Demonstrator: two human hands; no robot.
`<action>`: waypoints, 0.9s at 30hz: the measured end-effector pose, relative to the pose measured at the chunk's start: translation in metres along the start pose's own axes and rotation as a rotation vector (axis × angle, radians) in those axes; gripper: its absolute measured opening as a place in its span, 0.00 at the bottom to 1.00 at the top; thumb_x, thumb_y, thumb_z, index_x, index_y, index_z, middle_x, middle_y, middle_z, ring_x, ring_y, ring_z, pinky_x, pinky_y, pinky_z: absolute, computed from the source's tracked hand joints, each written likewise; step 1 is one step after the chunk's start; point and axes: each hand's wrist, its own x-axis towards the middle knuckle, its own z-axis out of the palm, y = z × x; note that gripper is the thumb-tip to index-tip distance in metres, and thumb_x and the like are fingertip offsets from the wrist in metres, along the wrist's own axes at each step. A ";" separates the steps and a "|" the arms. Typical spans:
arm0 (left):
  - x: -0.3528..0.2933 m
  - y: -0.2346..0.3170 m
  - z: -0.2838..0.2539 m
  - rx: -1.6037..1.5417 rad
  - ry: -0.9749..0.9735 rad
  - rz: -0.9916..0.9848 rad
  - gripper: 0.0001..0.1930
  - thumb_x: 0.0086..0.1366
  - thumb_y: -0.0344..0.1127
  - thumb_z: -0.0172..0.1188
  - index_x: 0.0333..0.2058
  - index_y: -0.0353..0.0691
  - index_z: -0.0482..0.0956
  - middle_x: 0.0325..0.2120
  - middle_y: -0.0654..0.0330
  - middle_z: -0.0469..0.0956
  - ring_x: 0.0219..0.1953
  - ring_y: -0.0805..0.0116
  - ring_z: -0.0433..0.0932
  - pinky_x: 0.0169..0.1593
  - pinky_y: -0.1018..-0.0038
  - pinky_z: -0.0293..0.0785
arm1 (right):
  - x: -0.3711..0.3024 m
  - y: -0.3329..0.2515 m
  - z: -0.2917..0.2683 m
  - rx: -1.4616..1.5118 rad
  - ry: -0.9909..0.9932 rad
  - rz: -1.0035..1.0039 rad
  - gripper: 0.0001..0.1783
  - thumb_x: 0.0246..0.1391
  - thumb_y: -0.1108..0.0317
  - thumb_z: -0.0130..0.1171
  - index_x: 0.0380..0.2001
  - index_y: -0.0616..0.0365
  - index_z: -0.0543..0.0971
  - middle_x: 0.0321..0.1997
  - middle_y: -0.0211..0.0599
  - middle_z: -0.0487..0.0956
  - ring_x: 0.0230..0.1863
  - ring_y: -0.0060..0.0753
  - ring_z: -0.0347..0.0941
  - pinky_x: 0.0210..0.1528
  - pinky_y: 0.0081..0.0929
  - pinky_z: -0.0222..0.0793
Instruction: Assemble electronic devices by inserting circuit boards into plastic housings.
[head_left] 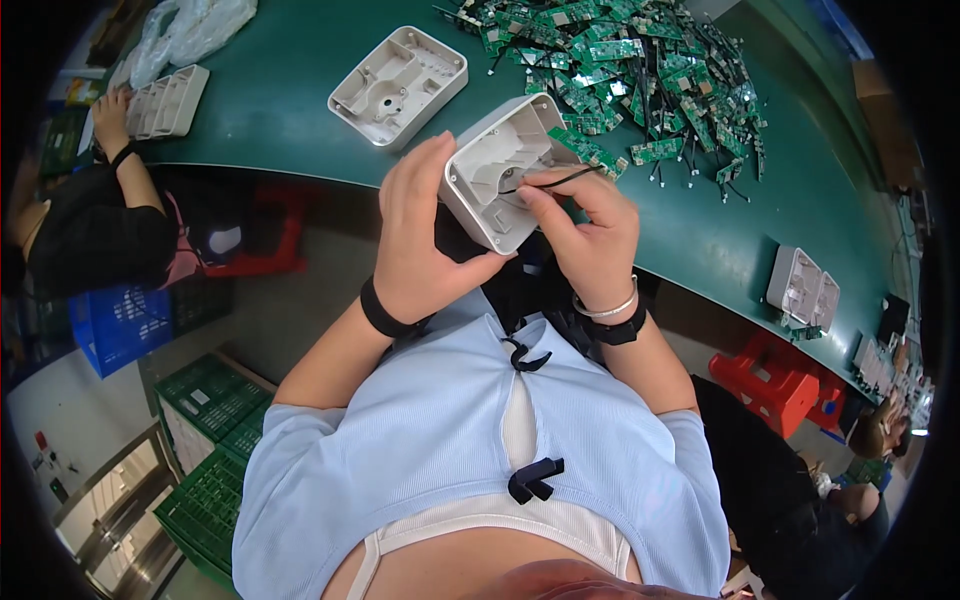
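My left hand (418, 215) grips a white plastic housing (480, 215) by its left side and lower corner, tilted so its open inside faces me. My right hand (590, 225) pinches a thin black cable (572, 178) between thumb and forefinger at the housing's right side. One end of the cable reaches into the housing near a round hole. Beside those fingers a green circuit board (588, 150) lies across the housing's upper right edge; whether the fingers also hold it is hidden. Another open white housing (400, 88) lies on the green table (270, 120), beyond my left hand.
A large heap of green circuit boards with black cables (640, 75) covers the table's far right. More white housings (800, 280) sit at the right. At the left, a co-worker's hand (112, 118) touches other housings (168, 103). Red stools (765, 385) and green crates (205, 400) stand below.
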 end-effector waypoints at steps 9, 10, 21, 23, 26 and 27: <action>0.003 0.003 0.002 -0.086 -0.006 0.050 0.59 0.44 0.36 0.83 0.74 0.38 0.58 0.69 0.43 0.63 0.69 0.41 0.65 0.71 0.52 0.63 | 0.000 0.003 0.012 -0.307 0.139 -0.285 0.08 0.49 0.79 0.74 0.34 0.59 0.88 0.37 0.36 0.89 0.36 0.35 0.84 0.43 0.28 0.74; 0.003 0.003 0.002 -0.095 -0.010 0.049 0.59 0.45 0.35 0.83 0.74 0.38 0.57 0.69 0.43 0.62 0.69 0.41 0.64 0.71 0.52 0.63 | -0.001 0.003 0.014 -0.291 0.163 -0.274 0.08 0.49 0.79 0.74 0.34 0.59 0.88 0.36 0.36 0.89 0.36 0.36 0.84 0.43 0.28 0.74; -0.001 -0.002 0.009 -0.233 -0.036 0.000 0.59 0.48 0.31 0.81 0.75 0.37 0.53 0.71 0.42 0.57 0.71 0.43 0.64 0.68 0.54 0.70 | -0.004 0.010 0.017 -0.161 0.028 -0.258 0.08 0.48 0.78 0.74 0.33 0.60 0.87 0.37 0.36 0.88 0.36 0.39 0.84 0.44 0.32 0.76; -0.003 -0.003 0.013 -0.384 -0.034 -0.062 0.59 0.49 0.28 0.81 0.76 0.37 0.51 0.72 0.42 0.54 0.72 0.44 0.64 0.65 0.56 0.76 | -0.001 0.007 0.011 -0.208 -0.085 -0.257 0.09 0.48 0.80 0.73 0.35 0.61 0.86 0.39 0.37 0.88 0.38 0.40 0.84 0.45 0.33 0.76; -0.003 -0.004 0.006 -0.415 -0.100 -0.134 0.60 0.50 0.26 0.79 0.76 0.38 0.48 0.74 0.47 0.52 0.72 0.51 0.66 0.66 0.58 0.76 | -0.005 0.001 -0.003 -0.341 -0.070 -0.278 0.11 0.48 0.81 0.72 0.37 0.61 0.86 0.40 0.39 0.87 0.41 0.43 0.83 0.45 0.34 0.76; -0.002 -0.005 0.004 -0.429 -0.135 -0.169 0.60 0.50 0.25 0.79 0.77 0.38 0.47 0.75 0.50 0.52 0.72 0.54 0.66 0.67 0.60 0.76 | -0.007 0.000 -0.007 -0.407 -0.061 -0.288 0.12 0.48 0.82 0.71 0.38 0.61 0.86 0.41 0.40 0.86 0.42 0.44 0.83 0.45 0.34 0.76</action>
